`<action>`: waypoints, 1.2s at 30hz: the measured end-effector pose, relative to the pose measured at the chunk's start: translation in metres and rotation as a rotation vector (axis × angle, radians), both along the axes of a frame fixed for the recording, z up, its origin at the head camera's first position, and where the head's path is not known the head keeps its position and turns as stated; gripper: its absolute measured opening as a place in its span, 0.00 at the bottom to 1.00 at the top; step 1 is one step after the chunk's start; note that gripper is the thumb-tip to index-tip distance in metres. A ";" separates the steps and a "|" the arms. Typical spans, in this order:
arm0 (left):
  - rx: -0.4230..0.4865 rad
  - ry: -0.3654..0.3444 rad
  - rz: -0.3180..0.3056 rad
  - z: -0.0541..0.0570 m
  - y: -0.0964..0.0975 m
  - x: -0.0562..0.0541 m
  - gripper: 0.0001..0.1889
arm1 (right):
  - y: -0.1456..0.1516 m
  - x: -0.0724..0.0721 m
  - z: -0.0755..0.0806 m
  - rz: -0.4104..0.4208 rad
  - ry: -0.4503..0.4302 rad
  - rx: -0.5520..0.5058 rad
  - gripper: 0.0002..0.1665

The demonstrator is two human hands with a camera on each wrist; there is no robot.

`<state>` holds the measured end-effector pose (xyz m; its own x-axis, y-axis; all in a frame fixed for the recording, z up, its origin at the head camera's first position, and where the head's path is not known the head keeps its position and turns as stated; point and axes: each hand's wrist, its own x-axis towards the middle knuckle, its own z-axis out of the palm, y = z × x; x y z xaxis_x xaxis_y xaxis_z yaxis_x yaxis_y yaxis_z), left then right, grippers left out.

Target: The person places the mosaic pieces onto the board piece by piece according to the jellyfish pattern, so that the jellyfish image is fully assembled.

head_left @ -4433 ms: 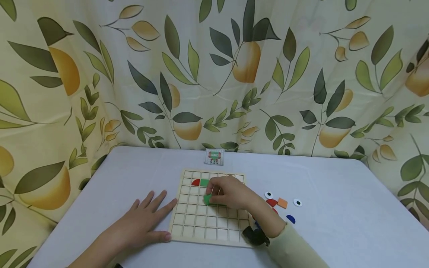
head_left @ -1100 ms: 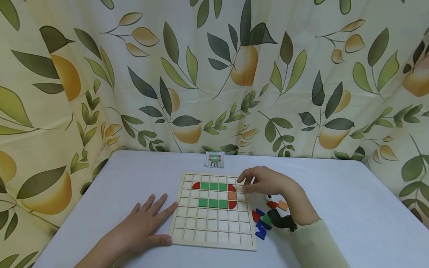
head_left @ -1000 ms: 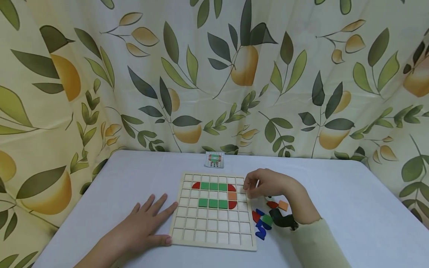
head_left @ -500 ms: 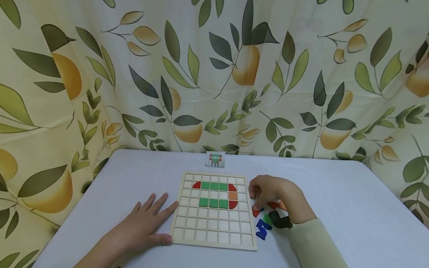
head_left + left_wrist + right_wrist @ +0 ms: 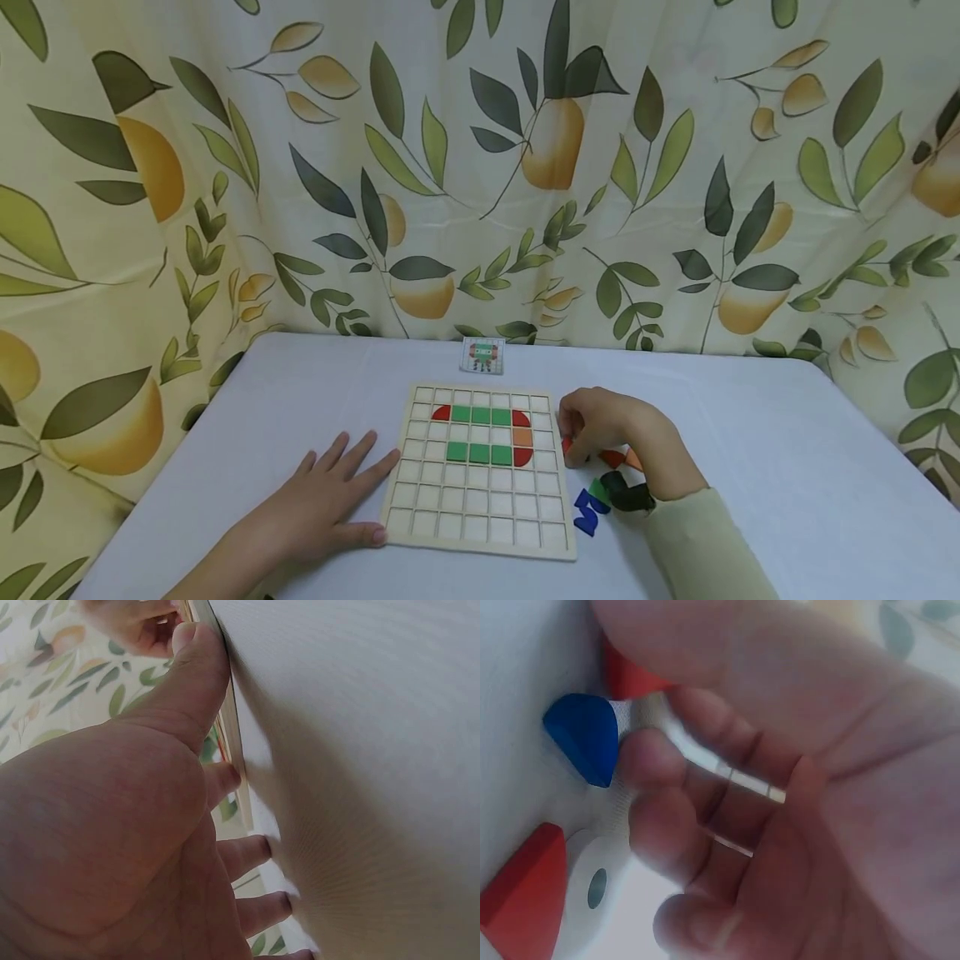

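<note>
My left hand point(image 5: 318, 504) lies spread on the table, its thumb and index fingertips touching the left edge of the wooden grid board point(image 5: 461, 502). On the board, two green rows are set: the upper row point(image 5: 482, 415) has a red rounded piece at each end. An orange square point(image 5: 522, 438) and a red rounded piece point(image 5: 522, 457) sit below its right end. Just right of the board, my right hand point(image 5: 615, 421) pinches a red piece point(image 5: 630, 671) between thumb and index finger, its other fingers curled. A blue piece point(image 5: 585, 739) lies close to those fingers.
Blue pieces point(image 5: 587, 512) and a green piece point(image 5: 597, 489) lie right of the board, partly behind a black wrist camera point(image 5: 630, 493). Another red piece point(image 5: 529, 892) and a white eye disc point(image 5: 592, 889) lie nearby. A pattern card point(image 5: 482, 356) lies behind the board.
More green, red and orange pieces have come onto the board. My right hand has moved off it rightward, down to the loose pieces, and now pinches a red one. My left hand has stayed put.
</note>
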<state>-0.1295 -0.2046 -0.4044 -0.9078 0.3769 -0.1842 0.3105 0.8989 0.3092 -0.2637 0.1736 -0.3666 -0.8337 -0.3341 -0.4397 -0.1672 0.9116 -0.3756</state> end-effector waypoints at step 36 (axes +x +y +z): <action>0.006 -0.014 0.001 0.003 0.001 0.001 0.50 | -0.044 0.005 -0.007 0.318 0.034 -0.464 0.13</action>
